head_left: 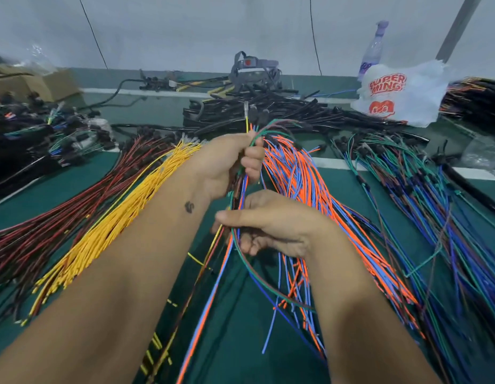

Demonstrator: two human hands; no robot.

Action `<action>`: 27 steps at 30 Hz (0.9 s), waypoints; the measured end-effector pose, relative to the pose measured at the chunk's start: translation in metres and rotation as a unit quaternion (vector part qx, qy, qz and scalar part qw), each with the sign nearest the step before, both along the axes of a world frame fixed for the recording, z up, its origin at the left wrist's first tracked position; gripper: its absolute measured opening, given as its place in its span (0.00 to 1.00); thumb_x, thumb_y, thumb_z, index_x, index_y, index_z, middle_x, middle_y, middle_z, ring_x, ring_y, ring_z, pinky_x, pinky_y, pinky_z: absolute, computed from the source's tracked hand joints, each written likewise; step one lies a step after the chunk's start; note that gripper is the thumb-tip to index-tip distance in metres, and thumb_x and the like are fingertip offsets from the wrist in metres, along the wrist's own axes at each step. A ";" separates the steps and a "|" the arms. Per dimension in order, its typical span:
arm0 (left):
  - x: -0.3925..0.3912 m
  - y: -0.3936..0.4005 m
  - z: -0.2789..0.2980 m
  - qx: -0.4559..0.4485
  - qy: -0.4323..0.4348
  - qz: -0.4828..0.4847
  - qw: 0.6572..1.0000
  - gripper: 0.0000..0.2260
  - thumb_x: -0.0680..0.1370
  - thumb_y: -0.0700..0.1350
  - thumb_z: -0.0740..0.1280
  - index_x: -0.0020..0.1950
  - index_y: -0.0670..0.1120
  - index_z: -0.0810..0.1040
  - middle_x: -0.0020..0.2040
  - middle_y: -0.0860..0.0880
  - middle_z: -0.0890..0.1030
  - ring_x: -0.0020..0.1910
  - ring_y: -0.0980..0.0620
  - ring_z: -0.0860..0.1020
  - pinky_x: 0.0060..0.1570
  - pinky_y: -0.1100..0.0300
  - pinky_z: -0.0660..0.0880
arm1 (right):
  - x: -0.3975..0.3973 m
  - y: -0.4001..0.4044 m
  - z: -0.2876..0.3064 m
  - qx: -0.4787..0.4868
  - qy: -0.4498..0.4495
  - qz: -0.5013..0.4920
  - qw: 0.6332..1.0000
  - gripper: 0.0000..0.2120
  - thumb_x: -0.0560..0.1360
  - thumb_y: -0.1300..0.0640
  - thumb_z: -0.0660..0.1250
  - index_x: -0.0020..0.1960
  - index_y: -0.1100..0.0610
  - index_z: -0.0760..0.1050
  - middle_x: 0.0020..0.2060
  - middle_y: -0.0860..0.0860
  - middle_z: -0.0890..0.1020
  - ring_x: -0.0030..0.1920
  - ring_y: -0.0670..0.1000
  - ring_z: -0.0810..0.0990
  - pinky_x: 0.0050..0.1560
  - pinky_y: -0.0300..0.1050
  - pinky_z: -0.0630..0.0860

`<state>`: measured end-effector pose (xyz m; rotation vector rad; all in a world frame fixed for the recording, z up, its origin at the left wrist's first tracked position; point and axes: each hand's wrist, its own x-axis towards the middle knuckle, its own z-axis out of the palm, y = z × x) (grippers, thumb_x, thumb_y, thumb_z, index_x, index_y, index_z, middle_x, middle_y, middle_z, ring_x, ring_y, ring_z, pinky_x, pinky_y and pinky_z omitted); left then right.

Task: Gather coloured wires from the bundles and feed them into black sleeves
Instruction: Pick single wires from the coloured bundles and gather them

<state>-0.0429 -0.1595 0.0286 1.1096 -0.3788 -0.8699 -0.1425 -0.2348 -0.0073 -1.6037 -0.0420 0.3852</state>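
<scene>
— Green bench, pale wall behind?
— Yes. Yellow wires and dark red wires fan out left, orange-and-blue wires centre, black sleeves heaped far.
— And the hands?
— Left hand grips the gathered wires upright; right hand, just nearer, pinches them lower down.

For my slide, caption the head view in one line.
Left hand grips a mixed handful of coloured wires while the right hand steadies their trailing lengths above the green bench.
</scene>
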 end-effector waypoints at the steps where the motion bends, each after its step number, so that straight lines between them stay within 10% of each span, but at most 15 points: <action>1: -0.001 0.000 0.002 -0.037 0.036 -0.007 0.999 0.15 0.84 0.47 0.50 0.39 0.48 0.66 0.24 0.56 0.63 0.19 0.61 0.60 0.20 0.72 0.60 | 0.001 0.000 0.000 0.007 -0.006 0.007 1.000 0.09 0.79 0.57 0.63 0.43 0.58 0.78 0.22 0.46 0.77 0.20 0.40 0.73 0.23 0.29 0.70; 5: 0.000 -0.004 0.003 -0.171 0.159 0.020 0.972 0.16 0.84 0.49 0.51 0.38 0.47 0.68 0.24 0.55 0.65 0.19 0.60 0.63 0.21 0.70 0.61 | 0.004 -0.007 -0.003 0.039 -0.048 -0.048 0.997 0.11 0.78 0.59 0.64 0.39 0.60 0.78 0.22 0.47 0.77 0.18 0.41 0.70 0.20 0.31 0.66; 11: -0.022 -0.004 -0.025 0.118 -0.071 0.016 0.990 0.16 0.82 0.53 0.54 0.49 0.45 0.76 0.34 0.46 0.76 0.19 0.52 0.71 0.18 0.66 0.69 | 0.012 -0.009 -0.015 0.067 -0.061 -0.198 0.976 0.08 0.80 0.63 0.62 0.41 0.59 0.73 0.28 0.49 0.80 0.18 0.43 0.71 0.19 0.33 0.68; 18: -0.033 0.035 -0.049 0.085 -0.133 -0.090 0.983 0.03 0.78 0.42 0.64 0.51 0.45 0.76 0.37 0.51 0.80 0.35 0.55 0.79 0.35 0.64 0.77 | 0.021 -0.015 -0.021 -0.008 -0.152 -0.367 0.918 0.12 0.78 0.58 0.67 0.36 0.60 0.73 0.22 0.51 0.74 0.20 0.47 0.71 0.22 0.37 0.69; 24: -0.030 0.056 -0.024 0.156 -0.292 -0.085 0.940 0.11 0.83 0.40 0.56 0.46 0.44 0.76 0.28 0.54 0.65 0.23 0.59 0.60 0.22 0.70 0.58 | 0.014 -0.020 -0.001 0.076 -0.270 -0.400 0.872 0.14 0.80 0.60 0.64 0.35 0.58 0.77 0.20 0.51 0.78 0.21 0.45 0.75 0.23 0.34 0.70; 27: -0.015 0.066 -0.006 0.276 -0.468 -0.063 0.837 0.13 0.83 0.47 0.56 0.43 0.49 0.76 0.23 0.57 0.66 0.22 0.60 0.63 0.23 0.70 0.61 | 0.012 -0.026 0.009 0.124 -0.338 -0.483 0.798 0.13 0.79 0.62 0.64 0.36 0.57 0.77 0.21 0.49 0.78 0.22 0.45 0.77 0.24 0.35 0.72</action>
